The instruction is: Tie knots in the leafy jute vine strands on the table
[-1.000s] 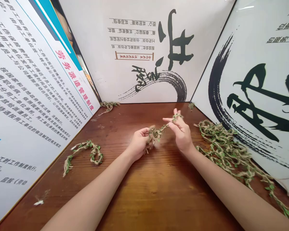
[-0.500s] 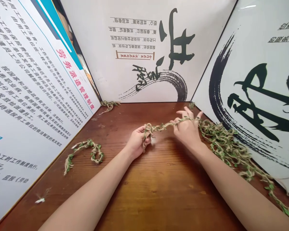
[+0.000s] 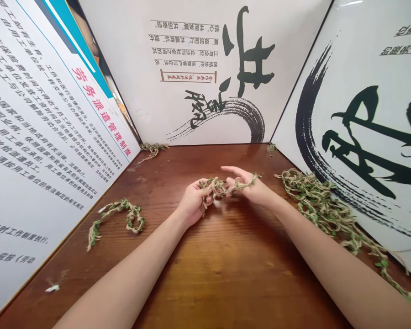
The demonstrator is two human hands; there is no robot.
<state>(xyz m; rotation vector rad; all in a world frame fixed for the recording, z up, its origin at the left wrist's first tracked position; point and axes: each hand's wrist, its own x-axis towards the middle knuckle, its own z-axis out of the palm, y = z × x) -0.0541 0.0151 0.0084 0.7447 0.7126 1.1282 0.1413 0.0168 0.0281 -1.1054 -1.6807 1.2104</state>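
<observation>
My left hand (image 3: 189, 206) is closed round a gathered bundle of leafy jute twine (image 3: 215, 186), brown string with small green leaves, with loose ends hanging below the thumb. Close on its right, my right hand (image 3: 258, 192) has a strand of the same twine running over its fingers, and the index finger points out to the left. Its thumb and other fingers meet at the bundle's right side, partly hidden by leaves. Both hands are held over the middle of the wooden table (image 3: 205, 274).
A tangled heap of leafy twine (image 3: 318, 201) lies along the right panel (image 3: 356, 55). At the left rests a curled length of twine (image 3: 134, 218), with a white scrap (image 3: 52, 288) nearer me. Small twine bits (image 3: 153, 149) sit at the back corner. Printed panels enclose three sides.
My right hand has moved left to the bundle, and the stretched strand between the hands has shortened. The strand no longer reaches to the heap. My left hand keeps its hold.
</observation>
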